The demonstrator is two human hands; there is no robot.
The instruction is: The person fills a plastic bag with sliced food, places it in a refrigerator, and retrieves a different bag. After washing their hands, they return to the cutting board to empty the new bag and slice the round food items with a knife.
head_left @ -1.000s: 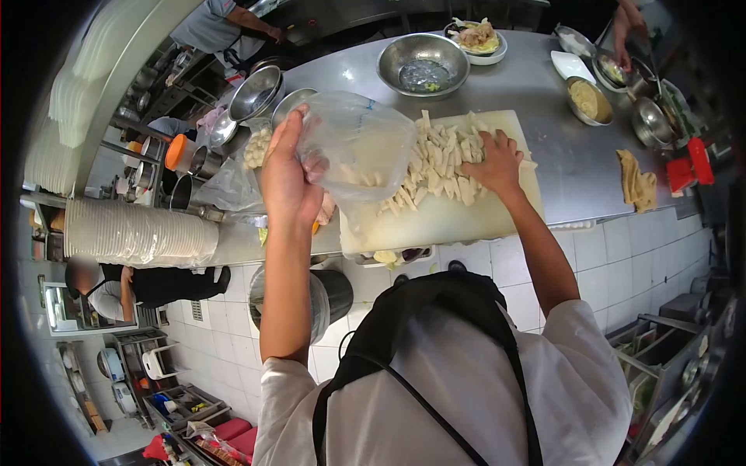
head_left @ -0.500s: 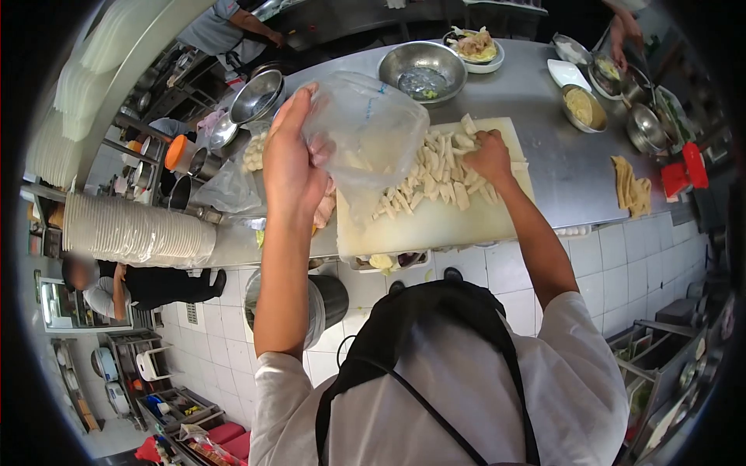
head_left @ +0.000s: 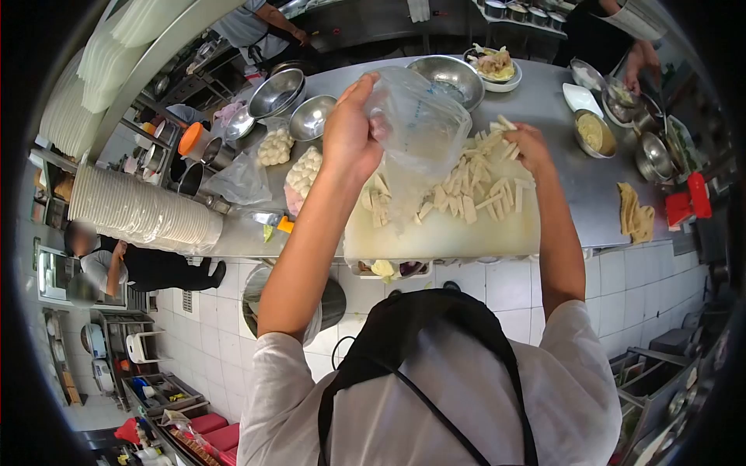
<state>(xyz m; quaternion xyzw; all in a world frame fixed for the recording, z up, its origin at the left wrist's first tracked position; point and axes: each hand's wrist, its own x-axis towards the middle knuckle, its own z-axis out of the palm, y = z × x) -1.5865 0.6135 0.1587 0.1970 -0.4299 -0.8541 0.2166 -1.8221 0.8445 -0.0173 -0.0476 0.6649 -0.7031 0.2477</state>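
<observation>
My left hand [head_left: 353, 132] is closed on the edge of a clear plastic bag [head_left: 423, 116], which hangs open over the cutting board. Pale cut strips [head_left: 466, 190] lie in a loose pile across the white cutting board [head_left: 443, 239]. At the pile's far right side, my right hand [head_left: 531, 147] has its fingers closed around a few of these strips, their ends poking out toward the bag. The bag hides part of the pile.
Behind the board stand a steel bowl [head_left: 451, 79] and a plate of food [head_left: 495, 68]. To the left are bagged white lumps [head_left: 305, 172] and an orange-handled knife [head_left: 284, 224]. A folded cloth [head_left: 636, 213] lies right. A co-worker's hand [head_left: 639, 62] is at the far right.
My right hand has lifted from the pile with strips in its fingers. The bag stays in my left hand. The view has shifted, bringing the knife and another steel bowl into sight.
</observation>
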